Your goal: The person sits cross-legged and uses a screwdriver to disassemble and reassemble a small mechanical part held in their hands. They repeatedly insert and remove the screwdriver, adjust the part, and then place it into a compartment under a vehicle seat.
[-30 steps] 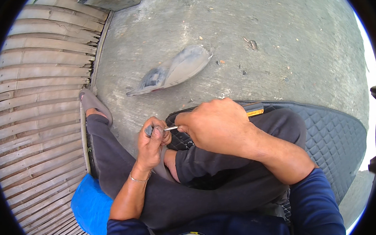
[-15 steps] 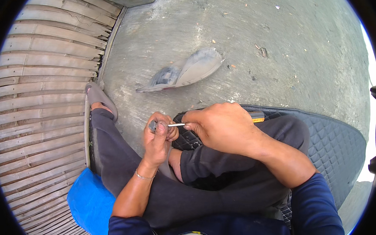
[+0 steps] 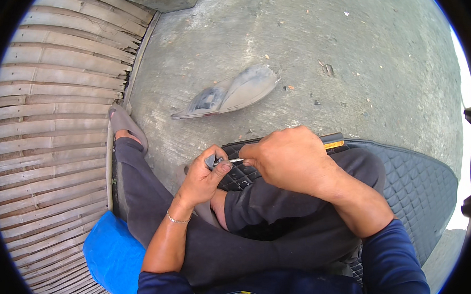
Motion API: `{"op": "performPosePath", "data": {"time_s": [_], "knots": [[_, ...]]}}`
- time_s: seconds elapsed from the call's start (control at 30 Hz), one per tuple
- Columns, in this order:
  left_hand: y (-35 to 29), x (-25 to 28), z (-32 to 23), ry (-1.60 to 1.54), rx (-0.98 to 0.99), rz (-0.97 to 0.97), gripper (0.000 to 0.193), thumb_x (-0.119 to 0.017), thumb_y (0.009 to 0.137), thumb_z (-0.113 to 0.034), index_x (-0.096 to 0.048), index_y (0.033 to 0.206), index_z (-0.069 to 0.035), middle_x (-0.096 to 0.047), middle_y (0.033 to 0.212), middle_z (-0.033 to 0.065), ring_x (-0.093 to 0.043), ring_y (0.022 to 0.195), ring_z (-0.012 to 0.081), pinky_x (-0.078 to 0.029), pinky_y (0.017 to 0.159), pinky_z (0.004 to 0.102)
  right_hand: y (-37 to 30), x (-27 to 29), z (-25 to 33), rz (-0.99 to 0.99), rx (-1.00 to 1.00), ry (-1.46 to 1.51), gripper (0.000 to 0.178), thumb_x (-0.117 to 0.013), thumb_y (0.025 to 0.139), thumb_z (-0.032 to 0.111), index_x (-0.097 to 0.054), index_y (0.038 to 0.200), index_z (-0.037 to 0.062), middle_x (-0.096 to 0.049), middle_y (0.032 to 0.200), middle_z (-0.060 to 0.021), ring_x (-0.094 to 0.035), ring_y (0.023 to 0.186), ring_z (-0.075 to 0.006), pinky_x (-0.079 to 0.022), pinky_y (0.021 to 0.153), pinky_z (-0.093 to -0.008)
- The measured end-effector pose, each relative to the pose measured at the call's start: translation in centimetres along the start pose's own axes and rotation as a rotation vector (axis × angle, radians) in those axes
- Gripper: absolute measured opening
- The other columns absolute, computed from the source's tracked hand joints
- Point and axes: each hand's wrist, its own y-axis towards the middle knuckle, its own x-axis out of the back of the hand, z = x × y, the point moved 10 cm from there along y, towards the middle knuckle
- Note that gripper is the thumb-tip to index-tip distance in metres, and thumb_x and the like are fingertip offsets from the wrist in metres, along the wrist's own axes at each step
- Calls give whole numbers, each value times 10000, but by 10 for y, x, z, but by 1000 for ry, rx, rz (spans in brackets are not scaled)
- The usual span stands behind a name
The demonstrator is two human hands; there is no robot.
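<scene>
My left hand pinches a small grey metal part between thumb and fingers, just above my knee. My right hand is closed around a screwdriver whose black and yellow handle sticks out to the right. Its thin metal shaft points left and meets the small part. Both hands work close together over my crossed legs in dark grey trousers. A thin bracelet circles my left wrist.
I sit on a black quilted mat on rough concrete. A grey curved plastic panel lies on the ground ahead. A ribbed metal shutter is at left, a blue sheet by my hip, and a sandal on my foot.
Both hands have stayed together on the small part and the screwdriver; the view has shifted slightly, and the hands sit a little lower and to the right in the picture.
</scene>
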Motion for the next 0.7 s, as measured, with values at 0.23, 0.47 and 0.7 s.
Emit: {"op": "performPosePath", "data": {"time_s": [0.23,0.47,0.7], "knots": [[0,4,-12,-323,-144,-80,345,-617,1053,-357,-517,916,-57,-503,778,-16,-425,674,62,-369,613,233,5,3,1,-104,28,99,183,-605,957,291,-738,988,168,-730,814,-154,-725,808,-373,-561,679,-510],[-5,6,-18,-489,-178,-107,308,-587,1072,-304,-494,909,-60,-447,733,-19,-374,644,62,-328,579,244,10,-1,2,-139,35,182,169,-624,956,299,-733,970,171,-719,792,-161,-706,802,-396,-538,686,-529],[-9,14,-21,-518,-168,-122,280,-589,1073,-269,-500,919,-52,-435,735,-15,-363,641,68,-323,580,249,16,-9,3,-143,28,274,169,-652,958,317,-746,1017,189,-722,802,-134,-703,829,-382,-521,699,-518]]}}
